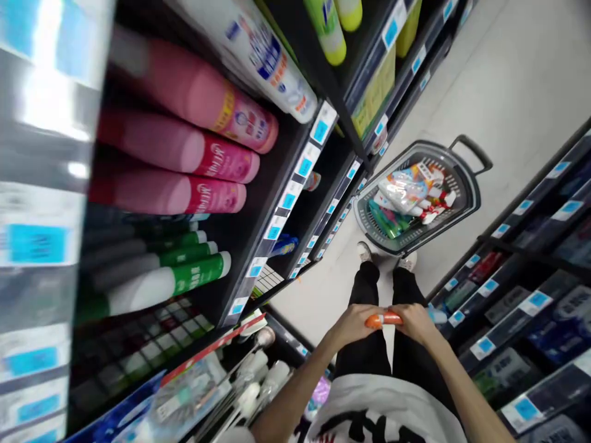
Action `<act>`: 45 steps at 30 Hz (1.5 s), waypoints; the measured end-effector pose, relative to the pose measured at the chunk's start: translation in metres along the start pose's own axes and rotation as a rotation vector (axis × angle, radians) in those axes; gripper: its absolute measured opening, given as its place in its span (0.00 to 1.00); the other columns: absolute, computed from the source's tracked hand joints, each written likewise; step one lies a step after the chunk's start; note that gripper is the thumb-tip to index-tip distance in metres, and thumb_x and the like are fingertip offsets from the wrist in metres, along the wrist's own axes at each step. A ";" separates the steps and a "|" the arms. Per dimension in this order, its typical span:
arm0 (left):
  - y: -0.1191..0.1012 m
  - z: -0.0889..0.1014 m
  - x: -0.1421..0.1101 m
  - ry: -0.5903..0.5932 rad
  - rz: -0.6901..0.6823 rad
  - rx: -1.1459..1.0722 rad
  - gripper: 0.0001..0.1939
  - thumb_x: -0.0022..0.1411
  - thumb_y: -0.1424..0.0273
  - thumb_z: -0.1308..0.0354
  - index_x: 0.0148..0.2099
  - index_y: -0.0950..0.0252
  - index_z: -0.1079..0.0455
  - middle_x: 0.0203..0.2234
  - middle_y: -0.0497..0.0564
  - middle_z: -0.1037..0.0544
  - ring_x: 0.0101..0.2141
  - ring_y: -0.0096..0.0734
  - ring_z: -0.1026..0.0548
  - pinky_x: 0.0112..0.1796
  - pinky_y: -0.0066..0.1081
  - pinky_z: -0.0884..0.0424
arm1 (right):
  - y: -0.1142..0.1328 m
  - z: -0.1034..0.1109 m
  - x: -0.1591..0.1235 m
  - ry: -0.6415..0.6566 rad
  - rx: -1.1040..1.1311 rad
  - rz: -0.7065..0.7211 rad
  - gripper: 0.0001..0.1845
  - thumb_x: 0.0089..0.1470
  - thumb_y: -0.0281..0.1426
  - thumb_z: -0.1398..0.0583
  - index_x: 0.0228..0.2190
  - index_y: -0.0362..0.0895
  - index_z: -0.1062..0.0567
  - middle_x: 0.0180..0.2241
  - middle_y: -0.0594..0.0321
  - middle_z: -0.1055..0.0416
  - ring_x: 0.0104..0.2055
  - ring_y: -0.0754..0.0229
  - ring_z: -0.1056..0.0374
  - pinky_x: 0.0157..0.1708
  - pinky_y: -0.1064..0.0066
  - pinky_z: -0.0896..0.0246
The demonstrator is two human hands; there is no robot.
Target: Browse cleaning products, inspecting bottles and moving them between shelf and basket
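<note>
Over the black trousers [362,355], an orange-and-white item [390,318] sits between the left hand [356,324] and the right hand [414,322], long axis running crosswise from one to the other; both hands' fingers curl around its ends, neither nearer.

Left fingers [361,314] and right fingers [407,314] grasp an orange item [392,317]; a loaded basket [473,194] stands on the floor [521,92] beyond the shoes [409,261].

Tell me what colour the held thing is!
The held thing is orange and white, in head view.
</note>
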State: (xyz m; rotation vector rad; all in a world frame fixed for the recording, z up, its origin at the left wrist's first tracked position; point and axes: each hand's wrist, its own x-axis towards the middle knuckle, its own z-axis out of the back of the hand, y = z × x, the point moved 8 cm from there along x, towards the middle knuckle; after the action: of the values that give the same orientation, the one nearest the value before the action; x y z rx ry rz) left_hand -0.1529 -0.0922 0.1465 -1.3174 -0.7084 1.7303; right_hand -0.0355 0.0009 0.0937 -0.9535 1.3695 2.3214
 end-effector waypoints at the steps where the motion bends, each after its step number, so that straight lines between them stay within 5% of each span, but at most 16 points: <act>1: 0.005 0.004 0.001 -0.012 -0.031 0.031 0.19 0.65 0.76 0.37 0.57 0.59 0.20 0.52 0.55 0.15 0.50 0.43 0.15 0.55 0.39 0.20 | -0.001 -0.001 0.011 -0.008 -0.005 0.011 0.21 0.56 0.22 0.39 0.50 0.48 0.17 0.46 0.53 0.15 0.47 0.47 0.19 0.44 0.66 0.31; 6: 0.016 0.044 -0.008 -0.163 -0.089 0.153 0.25 0.65 0.81 0.42 0.60 0.58 0.21 0.56 0.56 0.17 0.55 0.47 0.17 0.58 0.46 0.21 | 0.019 0.019 0.069 -0.220 0.040 0.198 0.18 0.60 0.23 0.39 0.50 0.44 0.17 0.47 0.49 0.17 0.51 0.45 0.21 0.55 0.56 0.29; 9: 0.025 0.084 -0.015 -0.386 -0.020 0.157 0.22 0.65 0.79 0.37 0.57 0.54 0.18 0.54 0.55 0.17 0.55 0.49 0.18 0.60 0.48 0.22 | 0.042 0.040 0.107 -0.474 0.119 0.297 0.20 0.63 0.24 0.40 0.54 0.47 0.20 0.54 0.51 0.19 0.60 0.44 0.27 0.71 0.43 0.44; 12: 0.041 0.133 -0.025 -0.684 0.095 0.137 0.16 0.62 0.72 0.28 0.52 0.55 0.15 0.50 0.56 0.15 0.53 0.51 0.17 0.59 0.47 0.22 | 0.053 0.063 0.153 -0.761 0.245 0.130 0.27 0.63 0.25 0.39 0.62 0.49 0.26 0.67 0.50 0.31 0.72 0.40 0.42 0.75 0.32 0.60; 14: 0.052 0.164 -0.028 -0.825 0.163 0.160 0.14 0.59 0.67 0.25 0.48 0.58 0.15 0.48 0.57 0.14 0.51 0.50 0.16 0.58 0.45 0.22 | 0.063 0.072 0.189 -0.855 0.355 0.012 0.33 0.62 0.24 0.40 0.67 0.48 0.32 0.75 0.49 0.46 0.78 0.39 0.56 0.74 0.32 0.58; 18: 0.063 0.218 -0.019 -0.912 0.238 0.421 0.14 0.64 0.64 0.29 0.50 0.62 0.17 0.50 0.58 0.14 0.50 0.45 0.16 0.57 0.38 0.24 | 0.104 0.090 0.271 -0.810 0.528 0.126 0.34 0.63 0.16 0.48 0.65 0.52 0.31 0.75 0.58 0.47 0.78 0.48 0.53 0.72 0.45 0.44; 25: 0.085 0.277 0.013 -0.825 0.324 0.628 0.12 0.67 0.70 0.37 0.52 0.63 0.20 0.53 0.57 0.17 0.54 0.44 0.19 0.59 0.38 0.28 | 0.124 0.104 0.358 -0.674 0.569 0.238 0.37 0.61 0.13 0.43 0.67 0.48 0.33 0.75 0.56 0.48 0.76 0.46 0.47 0.73 0.48 0.44; 34: 0.099 0.310 0.045 -0.840 0.541 0.648 0.23 0.69 0.73 0.41 0.64 0.65 0.30 0.60 0.59 0.23 0.63 0.45 0.26 0.65 0.39 0.34 | 0.133 0.119 0.396 -0.468 0.332 0.198 0.54 0.55 0.28 0.27 0.73 0.54 0.46 0.77 0.48 0.55 0.69 0.31 0.36 0.66 0.35 0.36; 41: 0.137 0.341 0.039 -0.987 0.708 0.592 0.22 0.75 0.68 0.43 0.65 0.76 0.33 0.56 0.69 0.21 0.64 0.53 0.27 0.67 0.50 0.36 | 0.151 0.136 0.417 -0.494 0.325 0.122 0.43 0.61 0.25 0.32 0.71 0.49 0.43 0.72 0.46 0.45 0.62 0.38 0.27 0.64 0.43 0.31; 45: 0.167 0.350 0.036 -0.861 0.634 0.520 0.20 0.79 0.73 0.55 0.67 0.78 0.36 0.58 0.70 0.23 0.64 0.51 0.28 0.68 0.53 0.38 | 0.169 0.131 0.432 -0.499 0.315 0.119 0.39 0.65 0.24 0.38 0.72 0.51 0.42 0.73 0.46 0.46 0.59 0.39 0.24 0.60 0.46 0.27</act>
State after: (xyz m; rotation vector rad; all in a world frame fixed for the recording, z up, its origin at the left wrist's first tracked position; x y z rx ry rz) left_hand -0.5375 -0.1281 0.0933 -0.3955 -0.2186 2.8006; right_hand -0.4999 -0.0106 -0.0364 -0.1849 1.5275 2.1275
